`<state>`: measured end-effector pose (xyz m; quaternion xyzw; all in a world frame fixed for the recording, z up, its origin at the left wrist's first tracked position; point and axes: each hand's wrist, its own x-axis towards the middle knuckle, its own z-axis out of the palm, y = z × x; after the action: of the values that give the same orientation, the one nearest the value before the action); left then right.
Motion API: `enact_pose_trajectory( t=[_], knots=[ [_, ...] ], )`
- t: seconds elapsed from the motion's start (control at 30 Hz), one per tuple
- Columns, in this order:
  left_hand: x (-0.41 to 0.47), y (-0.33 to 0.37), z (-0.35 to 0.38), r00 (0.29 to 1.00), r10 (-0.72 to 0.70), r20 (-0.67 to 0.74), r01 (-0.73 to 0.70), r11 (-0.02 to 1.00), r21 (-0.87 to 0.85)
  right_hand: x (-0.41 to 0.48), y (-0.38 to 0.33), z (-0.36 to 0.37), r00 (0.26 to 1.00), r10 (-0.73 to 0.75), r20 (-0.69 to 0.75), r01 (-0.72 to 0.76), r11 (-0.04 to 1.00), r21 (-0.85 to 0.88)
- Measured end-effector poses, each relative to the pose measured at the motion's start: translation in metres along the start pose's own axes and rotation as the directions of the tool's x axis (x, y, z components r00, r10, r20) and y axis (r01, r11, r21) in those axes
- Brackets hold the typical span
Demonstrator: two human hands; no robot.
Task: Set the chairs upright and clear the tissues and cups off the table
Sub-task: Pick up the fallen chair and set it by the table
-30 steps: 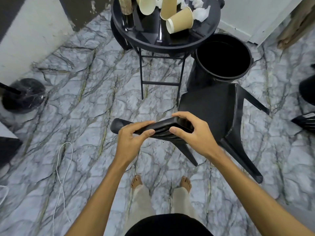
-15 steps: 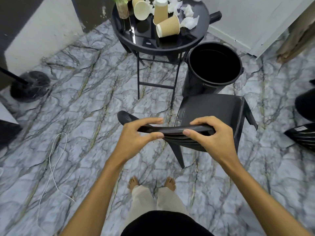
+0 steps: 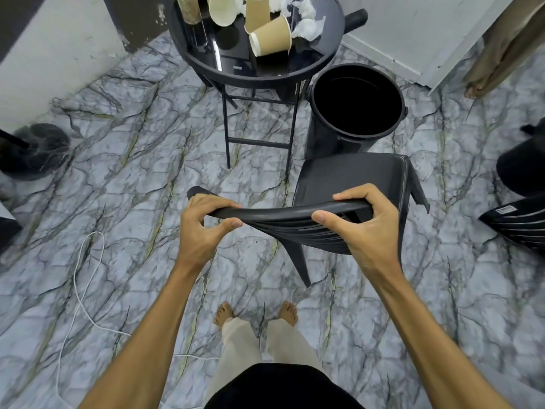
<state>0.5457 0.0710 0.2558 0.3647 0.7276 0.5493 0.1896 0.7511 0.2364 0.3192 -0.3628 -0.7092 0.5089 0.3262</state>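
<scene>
Head view, the only one. Step in hand: chair-righting, first half of the task. Gripping black plastic chair by the backrest top rail: left hand at the rail's left end, right hand at its right end, fingers of both curled over and clamped on the rail, thumbs on the near side. Seat about level, near leg pointing down at the marble floor ahead of bare feet; just beside black bin, near round black bench. Cannot tell whether all legs touch down. Next, as a judgement: settle legs flat, release the rail, then go for second chair, apparently tipped at the right edge, only its slatted back in frame. Bench clearing not yet begun. Count on bench: three paper cups, two on their sides and one standing; roughly three tissue wads, exact number hard to call at the top edge; one tall glass vessel. Chairs: two for certain, dark shape further right unclear. One bin, open, interior too dark to read, close enough to take cups and tissues. On the floor: one white cable at left, one round black stand base far left.
</scene>
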Motion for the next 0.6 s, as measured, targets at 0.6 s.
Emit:
enact_pose_trajectory(
  t=[0.6],
  knots=[
    [0.015, 0.028, -0.086, 0.997, 0.03, 0.075, -0.035, 0.997, 0.075, 0.026, -0.017, 0.012, 0.995, -0.059, 0.076, 0.046, 0.985, 0.166]
  ],
)
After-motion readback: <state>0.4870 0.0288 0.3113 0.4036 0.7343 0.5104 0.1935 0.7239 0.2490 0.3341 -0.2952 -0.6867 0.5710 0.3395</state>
